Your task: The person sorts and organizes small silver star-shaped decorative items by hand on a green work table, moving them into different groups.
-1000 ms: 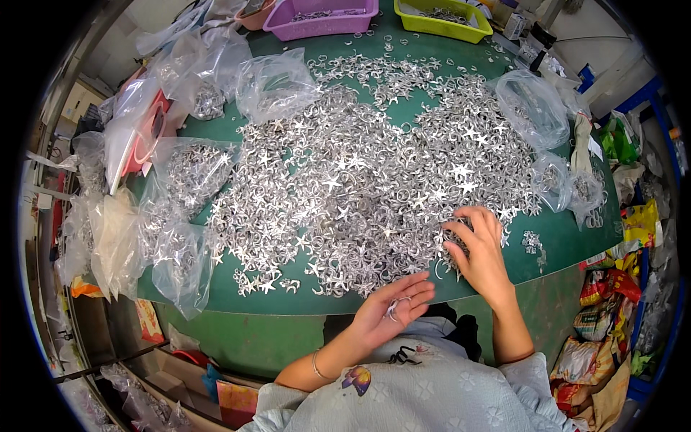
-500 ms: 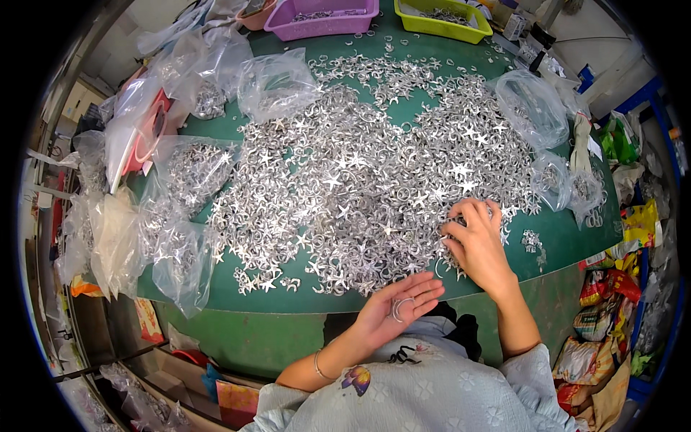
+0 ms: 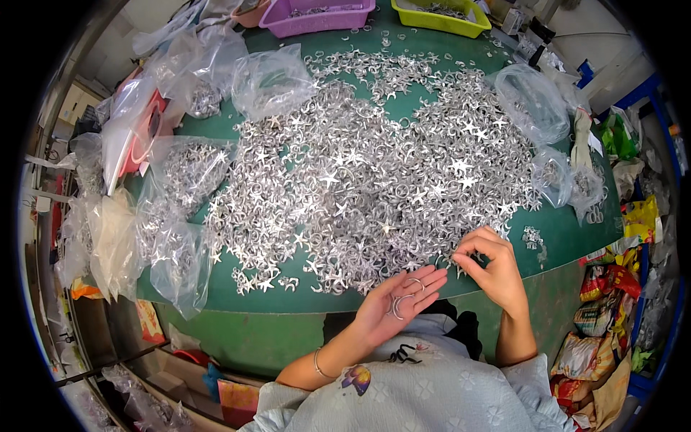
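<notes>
1. A green bench [image 3: 288,306] with a rounded near edge fills the middle of the view.
2. At its far edge stand 2 plastic trays, a purple tray [image 3: 317,16] and a yellow-green tray [image 3: 443,16].
3. Clear plastic bags [image 3: 165,216] crowd the bench's left side.
4. Below the bench on the left, shelves [image 3: 108,360] hold coloured clutter.
5. On the right, coloured packets [image 3: 601,338] are piled beside blue crates [image 3: 658,237].
6. Light is bright and even.

We note a green table [image 3: 237,299] strewn with a wide heap of silver star-shaped pieces [image 3: 360,187]. Clear plastic bags [image 3: 183,209] line its left and right edges; purple tray [image 3: 317,16] and yellow-green tray [image 3: 440,18] at far edge.
</notes>
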Demonstrator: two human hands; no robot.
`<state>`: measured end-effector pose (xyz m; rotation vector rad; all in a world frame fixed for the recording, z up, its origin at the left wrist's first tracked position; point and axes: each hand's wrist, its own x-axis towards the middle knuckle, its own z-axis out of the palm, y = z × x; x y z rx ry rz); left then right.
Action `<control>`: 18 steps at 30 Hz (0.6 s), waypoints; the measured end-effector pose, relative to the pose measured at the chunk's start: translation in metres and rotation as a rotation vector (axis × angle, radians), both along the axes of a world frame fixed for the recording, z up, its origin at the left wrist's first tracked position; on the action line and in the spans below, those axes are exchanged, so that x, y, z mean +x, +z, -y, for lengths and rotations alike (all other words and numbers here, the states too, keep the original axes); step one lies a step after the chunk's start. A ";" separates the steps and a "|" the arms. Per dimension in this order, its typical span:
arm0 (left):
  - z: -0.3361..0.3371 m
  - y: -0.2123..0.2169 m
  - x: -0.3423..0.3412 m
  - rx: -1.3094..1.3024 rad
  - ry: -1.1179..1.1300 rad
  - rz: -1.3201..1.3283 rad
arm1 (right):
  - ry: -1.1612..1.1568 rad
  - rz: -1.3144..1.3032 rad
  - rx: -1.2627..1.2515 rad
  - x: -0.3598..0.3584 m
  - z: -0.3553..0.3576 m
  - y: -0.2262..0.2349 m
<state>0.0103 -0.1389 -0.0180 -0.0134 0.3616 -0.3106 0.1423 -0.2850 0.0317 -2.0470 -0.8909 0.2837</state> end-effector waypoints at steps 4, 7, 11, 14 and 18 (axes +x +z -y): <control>-0.001 -0.001 -0.004 0.020 0.024 -0.031 | 0.017 0.027 -0.254 -0.022 0.004 -0.019; 0.000 -0.001 -0.007 0.096 0.052 -0.094 | -0.079 0.037 -0.319 -0.034 -0.004 -0.029; -0.004 0.008 -0.011 0.096 0.075 -0.107 | -0.154 0.112 -0.296 -0.034 -0.004 -0.034; -0.006 0.009 -0.012 0.130 0.067 -0.106 | -0.123 0.096 -0.359 -0.035 -0.004 -0.029; -0.006 0.007 -0.013 0.171 0.046 -0.096 | -0.082 0.177 -0.383 -0.038 -0.008 -0.033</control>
